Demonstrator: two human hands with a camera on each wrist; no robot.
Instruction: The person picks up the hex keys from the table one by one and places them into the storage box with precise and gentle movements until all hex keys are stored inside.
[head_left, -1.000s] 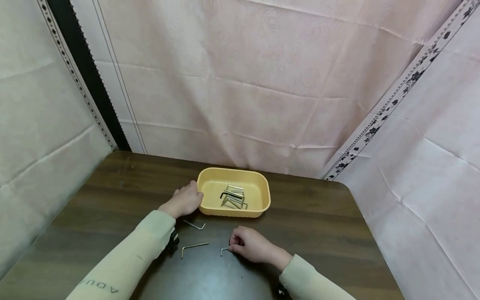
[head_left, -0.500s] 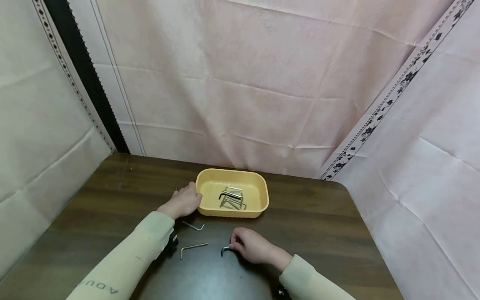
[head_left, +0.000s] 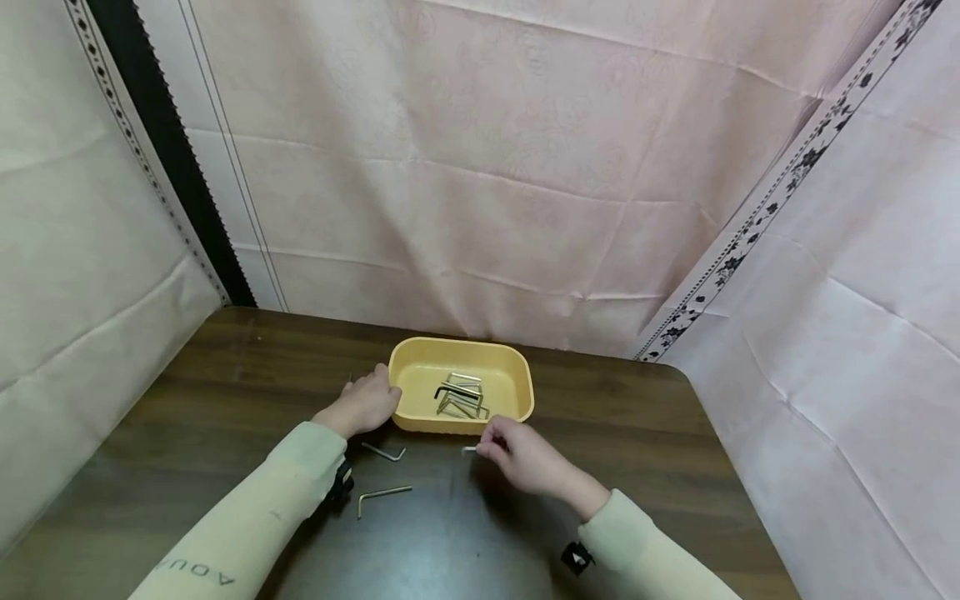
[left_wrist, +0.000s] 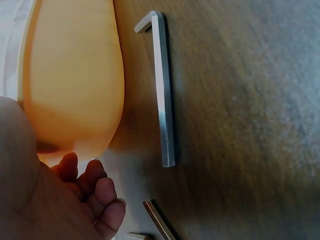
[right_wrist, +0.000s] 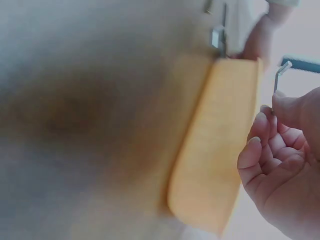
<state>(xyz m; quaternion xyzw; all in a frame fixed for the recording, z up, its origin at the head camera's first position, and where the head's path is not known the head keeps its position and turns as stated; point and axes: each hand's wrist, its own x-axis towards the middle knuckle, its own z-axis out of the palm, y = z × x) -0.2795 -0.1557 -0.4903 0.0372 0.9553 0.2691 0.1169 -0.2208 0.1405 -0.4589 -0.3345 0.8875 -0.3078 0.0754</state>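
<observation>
Right hand (head_left: 525,462): thumb and fingertips (right_wrist: 280,107) pinching a small hex key (head_left: 469,450), lifted off the dark wooden table (head_left: 637,467) just short of the near wall of the yellow plastic tray (head_left: 525,392). Long arm of the key hidden inside the pinch, so its axis cannot be told in full; exposed end sticking out leftward from the fingertips in the head view, roughly level. In the right wrist view, same key (right_wrist: 280,75) seen as a thin shaft rising out of the pinch, bent tip at the far end, just beyond the tray's rim; remaining fingers loosely curled below.

Left hand (head_left: 363,404): fingers curled, resting against the left end of the tray; in the left wrist view, fingertips (left_wrist: 95,192) bent beside the tray's outer wall, nothing visibly gripped.

Just behind the left hand, toward the sleeve: a short hex key (head_left: 384,452) flat on the table, long axis running left to right, bent end at the right. Nearer still to the body: a longer hex key (head_left: 384,495), long arm pointing right, bend at its left end.

Inside the tray, beyond both sets of fingers: a heap of hex keys (head_left: 459,396), one dark among the pale ones, overlapping.
</observation>
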